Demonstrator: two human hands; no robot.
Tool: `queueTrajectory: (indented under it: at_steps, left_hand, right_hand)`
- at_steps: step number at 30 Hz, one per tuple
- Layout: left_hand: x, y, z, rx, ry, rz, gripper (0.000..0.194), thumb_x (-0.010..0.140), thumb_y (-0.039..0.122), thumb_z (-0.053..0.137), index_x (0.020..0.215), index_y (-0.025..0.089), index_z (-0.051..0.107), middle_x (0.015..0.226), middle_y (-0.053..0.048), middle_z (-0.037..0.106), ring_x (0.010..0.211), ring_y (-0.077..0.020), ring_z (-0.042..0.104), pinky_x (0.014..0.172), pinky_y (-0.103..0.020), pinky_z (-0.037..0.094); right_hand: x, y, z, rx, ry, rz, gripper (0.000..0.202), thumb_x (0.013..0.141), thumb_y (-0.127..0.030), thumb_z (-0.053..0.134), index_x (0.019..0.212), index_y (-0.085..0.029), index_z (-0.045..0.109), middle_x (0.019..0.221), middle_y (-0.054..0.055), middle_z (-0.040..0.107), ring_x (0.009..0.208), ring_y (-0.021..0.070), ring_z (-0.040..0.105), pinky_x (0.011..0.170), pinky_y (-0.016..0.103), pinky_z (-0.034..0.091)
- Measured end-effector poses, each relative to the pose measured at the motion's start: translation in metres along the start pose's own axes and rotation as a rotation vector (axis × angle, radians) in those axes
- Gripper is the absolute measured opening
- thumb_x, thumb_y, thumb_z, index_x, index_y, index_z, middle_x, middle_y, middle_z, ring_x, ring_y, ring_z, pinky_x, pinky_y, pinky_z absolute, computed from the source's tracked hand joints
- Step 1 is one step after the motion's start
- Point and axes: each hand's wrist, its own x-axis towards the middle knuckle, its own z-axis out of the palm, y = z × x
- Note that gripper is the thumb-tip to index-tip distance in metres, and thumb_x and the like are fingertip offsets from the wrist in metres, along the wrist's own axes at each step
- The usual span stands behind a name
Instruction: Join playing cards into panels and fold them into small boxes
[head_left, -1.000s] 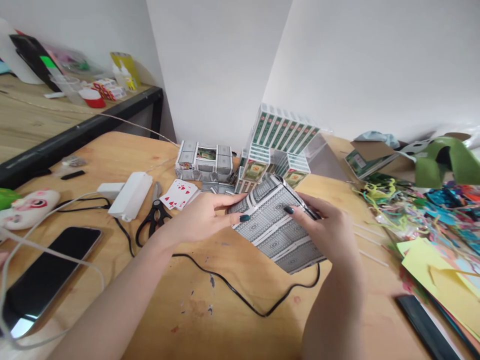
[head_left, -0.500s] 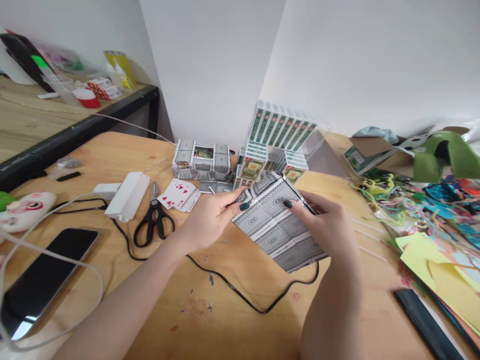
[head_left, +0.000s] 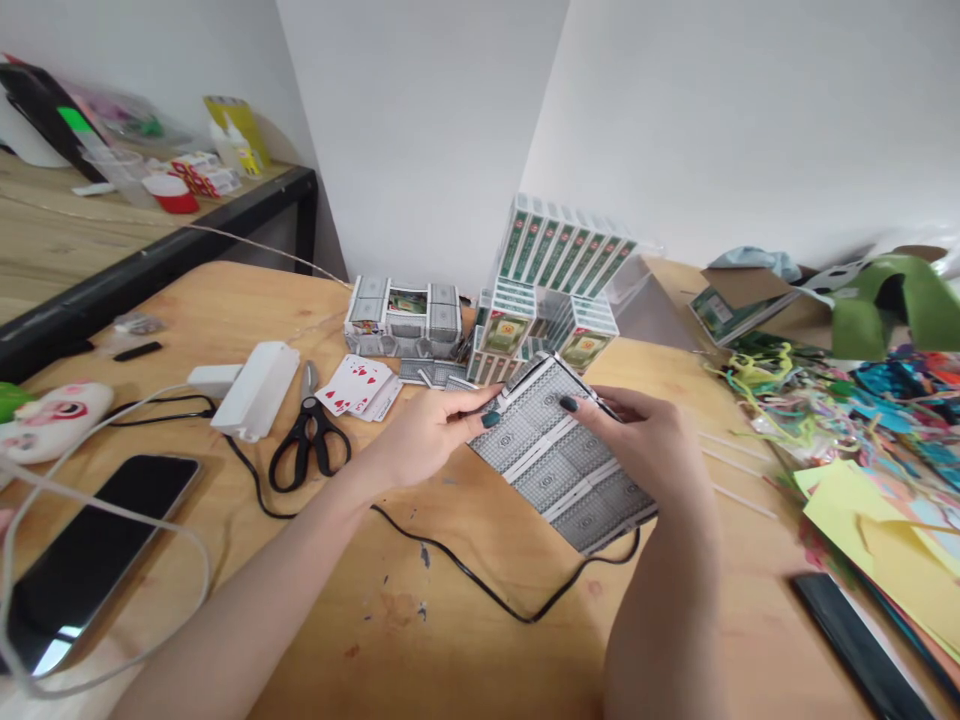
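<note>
Having tipped the playing-card panel [head_left: 559,475] slightly since a second ago, pinches its left corner with the left hand [head_left: 420,438] and its upper right edge with the right hand [head_left: 651,445], over a wooden table [head_left: 487,660] bearing black-handled scissors [head_left: 309,412] and loose playing cards [head_left: 354,384], before a pale wall [head_left: 420,130].
</note>
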Motion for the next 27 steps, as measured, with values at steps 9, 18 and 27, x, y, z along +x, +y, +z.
queueTrajectory:
  at_steps: [9,18,27]
  left_hand:
    - [-0.001,0.009,-0.016,-0.029,-0.103,-0.068,0.035,0.086,0.036,0.06,0.119,0.027,0.065,0.125,-0.001,0.065,0.122,-0.0241,0.056,0.106,-0.042,0.042]
    - [-0.005,0.005,-0.011,-0.033,-0.041,-0.116,0.044,0.081,0.032,0.067,0.124,0.024,0.062,0.125,-0.003,0.065,0.114,-0.0246,0.062,0.099,-0.038,0.05]
    - [-0.004,0.003,-0.014,0.045,0.017,-0.069,0.043,0.085,0.034,0.061,0.125,0.021,0.06,0.125,-0.005,0.064,0.114,-0.0254,0.062,0.097,-0.037,0.051]
  right_hand:
    - [0.0,0.003,-0.004,0.047,-0.027,0.037,0.044,0.065,-0.056,0.072,0.092,-0.021,0.077,0.084,0.006,0.075,0.083,0.029,0.069,0.063,0.031,0.049]
    - [-0.001,0.001,-0.005,0.047,-0.056,0.062,0.047,0.065,-0.056,0.071,0.094,-0.02,0.077,0.085,0.006,0.075,0.083,0.0271,0.069,0.061,0.028,0.048]
    - [-0.001,0.001,-0.007,0.048,-0.061,0.043,0.045,0.067,-0.057,0.07,0.092,-0.02,0.077,0.082,0.006,0.075,0.08,0.0257,0.068,0.062,0.028,0.047]
